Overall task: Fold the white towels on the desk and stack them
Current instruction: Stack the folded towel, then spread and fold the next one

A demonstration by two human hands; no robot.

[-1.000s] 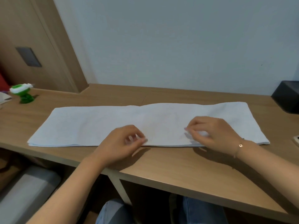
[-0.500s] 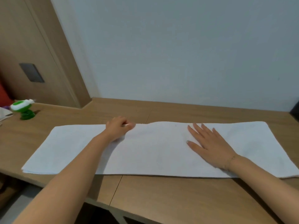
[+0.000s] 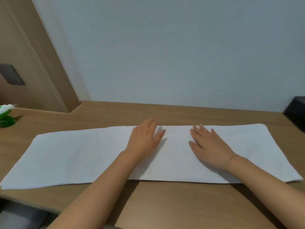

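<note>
- We see a white towel [image 3: 82, 156] spread as a long strip across the wooden desk [image 3: 165, 204], already folded once lengthwise as we judge from the layered near-left edge.
- Our left hand [image 3: 145, 141] and right hand [image 3: 209, 146] lie flat on its middle, fingers straight, pressing rather than gripping; the left fingertips are blurred, so we cannot be sure they reach the far hem.
- We judge the cloth light, soft and limp: it will sag when lifted and is best taken at the corners of one short end.
- The towel's near long edge sits back from the desk's front lip; its ends run almost to both sides of the view.
- A green and white object [image 3: 5, 116] stands at far left and a black box [image 3: 295, 111] at far right, both off the cloth, leaving room to fold end to end.
</note>
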